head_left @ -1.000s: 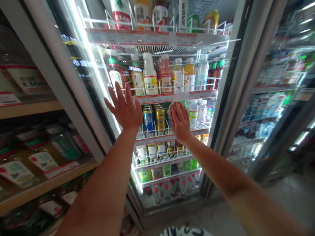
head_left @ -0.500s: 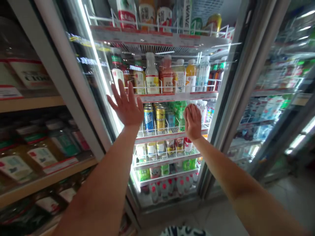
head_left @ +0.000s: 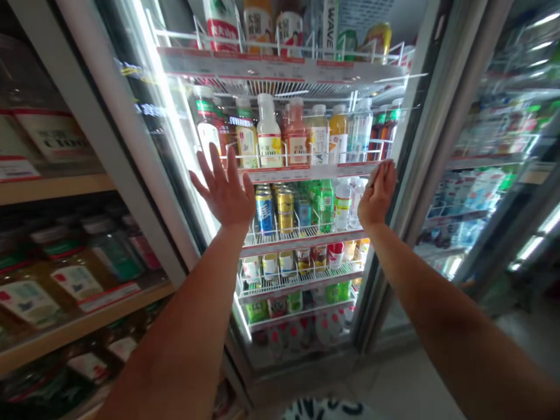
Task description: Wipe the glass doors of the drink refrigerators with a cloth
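Note:
A glass cooler door [head_left: 168, 125] in a metal frame stands before me, with lit drink shelves behind it. My left hand [head_left: 227, 189] has its fingers spread and its palm toward the glass, in front of the left side of the shelves. It appears to rest on the pane. At the right side of the same door, my right hand [head_left: 378, 191] has its fingers bent and pressed together near the frame. A small pale bit shows by its fingertips, too unclear to name. Between my hands, behind the glass, are a gold can [head_left: 286, 211] and a green bottle [head_left: 324, 204].
Bottles such as a pink one [head_left: 296, 135] line the shelf above the cans. Wooden-edged shelves [head_left: 83, 312] with large bottles stand close on the left. To the right, a metal door frame [head_left: 431, 169] borders another cooler section. Pale floor [head_left: 420, 373] shows below.
My right hand has moved to the right and slightly up across the glass, from before the green bottles to near the door frame. My left hand has stayed in place, fingers spread.

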The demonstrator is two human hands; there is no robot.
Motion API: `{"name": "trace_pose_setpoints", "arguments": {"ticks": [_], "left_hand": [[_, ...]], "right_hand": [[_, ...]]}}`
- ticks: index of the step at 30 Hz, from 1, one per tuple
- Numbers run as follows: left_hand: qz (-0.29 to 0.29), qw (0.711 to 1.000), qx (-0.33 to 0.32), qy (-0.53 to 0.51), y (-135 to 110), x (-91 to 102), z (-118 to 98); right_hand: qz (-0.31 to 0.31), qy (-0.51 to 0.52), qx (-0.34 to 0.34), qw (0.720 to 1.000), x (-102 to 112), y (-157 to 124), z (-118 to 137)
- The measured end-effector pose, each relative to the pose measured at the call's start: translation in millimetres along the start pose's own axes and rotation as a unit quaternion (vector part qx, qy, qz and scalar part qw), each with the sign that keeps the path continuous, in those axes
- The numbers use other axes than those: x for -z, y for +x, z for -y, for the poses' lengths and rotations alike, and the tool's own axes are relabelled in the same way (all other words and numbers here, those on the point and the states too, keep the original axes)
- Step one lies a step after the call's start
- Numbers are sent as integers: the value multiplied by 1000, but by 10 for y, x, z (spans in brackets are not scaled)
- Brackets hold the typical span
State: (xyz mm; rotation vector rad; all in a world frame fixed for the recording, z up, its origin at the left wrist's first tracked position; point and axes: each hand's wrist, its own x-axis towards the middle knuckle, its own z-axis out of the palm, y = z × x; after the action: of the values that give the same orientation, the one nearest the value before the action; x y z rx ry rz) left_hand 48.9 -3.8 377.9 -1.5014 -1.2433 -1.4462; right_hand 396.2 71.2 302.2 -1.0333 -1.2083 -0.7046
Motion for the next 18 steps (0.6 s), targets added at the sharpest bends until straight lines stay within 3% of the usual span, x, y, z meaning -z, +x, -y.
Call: {"name": "trace_pose_setpoints", "arguments": {"ticks": [2,7,13,15,18], "left_hand": [[1,1000,-2,8,0,0,2],[5,1000,0,-4,-5,-4,14],[-2,1000,-4,16,-8,-10,17],[0,1000,-5,17,-8,-5,13],[8,1000,1,12,-7,11,2]], "right_hand": [[7,0,-11,1000,52,-27,-72],[16,9,-47,999,170,-441,-193],[-6,9,-63,998,49,-56,-123],[8,12,-47,999,67,-101,-55],[34,20,-20,999,133,-405,24]]}}
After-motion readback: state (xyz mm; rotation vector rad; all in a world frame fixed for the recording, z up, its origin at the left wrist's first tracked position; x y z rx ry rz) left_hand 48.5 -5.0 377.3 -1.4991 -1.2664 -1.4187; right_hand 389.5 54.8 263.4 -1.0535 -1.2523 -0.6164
